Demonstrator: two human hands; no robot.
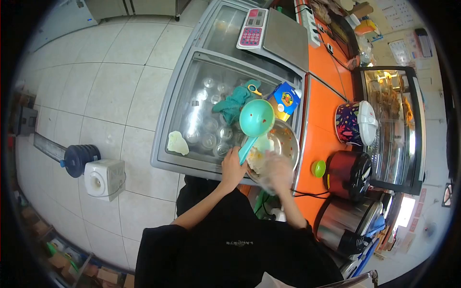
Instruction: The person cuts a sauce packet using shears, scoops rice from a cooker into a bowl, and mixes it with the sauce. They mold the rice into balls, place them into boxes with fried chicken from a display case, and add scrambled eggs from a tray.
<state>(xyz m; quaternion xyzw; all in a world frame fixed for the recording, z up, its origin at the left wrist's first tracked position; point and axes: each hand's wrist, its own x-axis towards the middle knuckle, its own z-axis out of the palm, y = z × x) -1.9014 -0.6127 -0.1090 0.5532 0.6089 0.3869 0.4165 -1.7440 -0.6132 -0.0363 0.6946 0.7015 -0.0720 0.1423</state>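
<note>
Turquoise ladle (pixel 257 117), handle clamped in left hand (pixel 232 169); best held steady near steel bowl (pixel 291 148). Right hand (pixel 278 172) blurred (grip: can't tell).

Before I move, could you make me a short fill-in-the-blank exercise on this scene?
The left hand grips the turquoise ladle by its ____.
The blurred right hand is over the metal ____.
The countertop is colored ____.
The small round cup on it is colored ____.

Missing words: handle; bowl; orange; green.
</note>
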